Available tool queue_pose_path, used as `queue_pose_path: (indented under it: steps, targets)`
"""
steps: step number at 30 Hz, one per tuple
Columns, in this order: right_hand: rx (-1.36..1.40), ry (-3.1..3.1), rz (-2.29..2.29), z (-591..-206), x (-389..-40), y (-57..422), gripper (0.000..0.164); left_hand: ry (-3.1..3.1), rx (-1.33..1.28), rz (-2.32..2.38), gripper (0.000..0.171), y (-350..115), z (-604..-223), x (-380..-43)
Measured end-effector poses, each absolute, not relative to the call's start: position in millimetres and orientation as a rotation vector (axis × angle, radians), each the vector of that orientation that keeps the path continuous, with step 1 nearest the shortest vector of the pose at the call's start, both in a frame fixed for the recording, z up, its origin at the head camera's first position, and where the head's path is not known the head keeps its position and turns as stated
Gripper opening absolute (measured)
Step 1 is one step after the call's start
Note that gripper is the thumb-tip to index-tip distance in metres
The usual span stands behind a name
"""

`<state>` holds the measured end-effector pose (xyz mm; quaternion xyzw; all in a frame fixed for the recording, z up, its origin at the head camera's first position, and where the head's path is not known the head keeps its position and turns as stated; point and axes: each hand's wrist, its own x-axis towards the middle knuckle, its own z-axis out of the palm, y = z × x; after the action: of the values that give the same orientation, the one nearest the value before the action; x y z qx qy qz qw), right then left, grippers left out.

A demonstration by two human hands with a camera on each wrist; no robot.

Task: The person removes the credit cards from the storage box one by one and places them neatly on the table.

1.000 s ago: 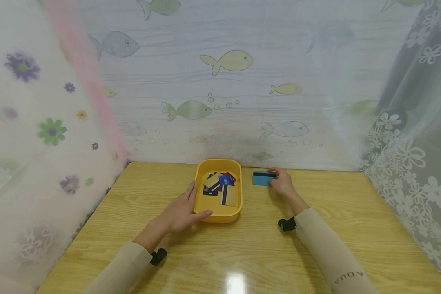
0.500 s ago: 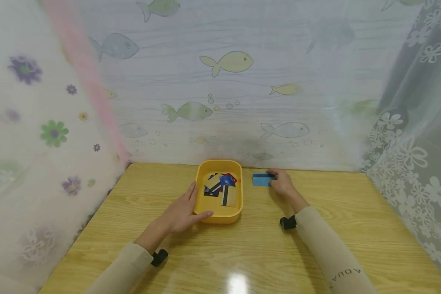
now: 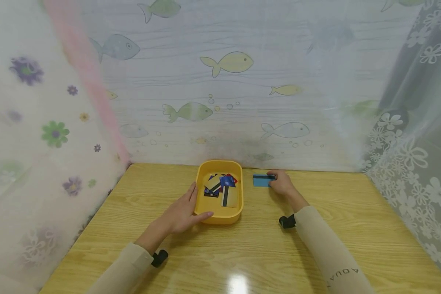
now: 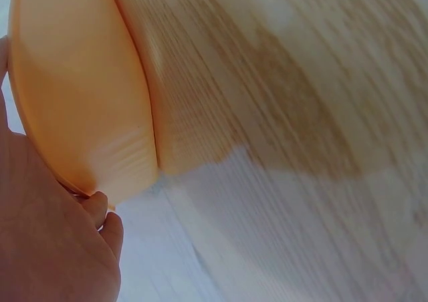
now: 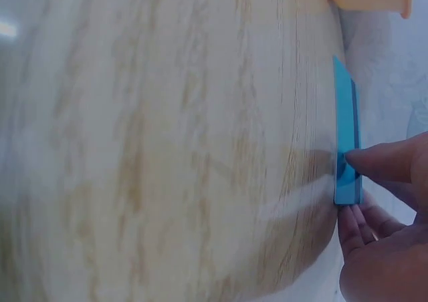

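At the middle of the table in the head view stands a yellow plastic bin (image 3: 197, 206) with a pile of cards (image 3: 228, 196) inside. My left hand (image 3: 180, 210) holds its near left corner, thumb over the near rim and fingers along the left outer wall. In the left wrist view, bent fingertips (image 4: 97, 205) show right at the rim. To the right of the bin, my right hand (image 3: 281, 183) pinches the right end of a blue card (image 3: 261, 182) with a dark stripe. The right wrist view shows my thumb on the card's face and other fingers at its edge.
The wooden table (image 3: 220, 253) ends at the back against a fish-print curtain (image 3: 224, 102). Flower-print curtains enclose the left and right sides. The bin stands close to the back edge. Black wrist cameras (image 3: 287, 222) protrude below both cuffs.
My left hand and the bin hold their places. The blue card's far edge now sits slightly lower in view, with my right hand still on its right end.
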<state>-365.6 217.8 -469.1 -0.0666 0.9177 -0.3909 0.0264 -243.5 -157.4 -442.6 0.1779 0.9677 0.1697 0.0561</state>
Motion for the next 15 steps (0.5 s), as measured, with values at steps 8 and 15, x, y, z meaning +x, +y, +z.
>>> queue_pose_path:
  steps: [8, 15]
  targets:
    - [-0.178, 2.814, -1.205, -466.6, -363.3, 215.7, 0.050, 2.942, 0.543, 0.501, 0.118, -158.4, -444.7, -244.5]
    - [-0.162, 2.813, -1.224, -467.4, -364.3, 215.3, 0.048, 2.946, 0.554, 0.513, 0.116, -158.6, -445.1, -244.3]
